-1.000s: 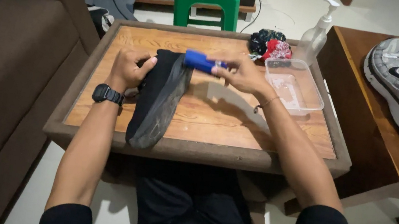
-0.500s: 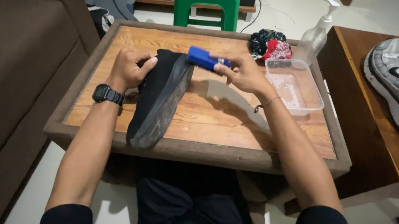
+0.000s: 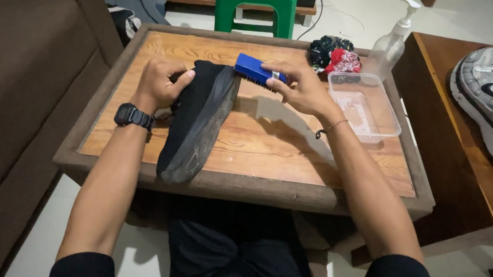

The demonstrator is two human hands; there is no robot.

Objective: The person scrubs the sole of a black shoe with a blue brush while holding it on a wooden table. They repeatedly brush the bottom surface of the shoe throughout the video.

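Black shoe (image 3: 197,120), one, in closed left hand (image 3: 159,82); one blue brush (image 3: 256,70) gripped in right hand (image 3: 303,89).

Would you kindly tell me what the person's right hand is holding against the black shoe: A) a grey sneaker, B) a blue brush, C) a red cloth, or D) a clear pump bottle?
B: the right hand grips a blue brush at the edge of the black shoe, which the left hand steadies on the wooden table.
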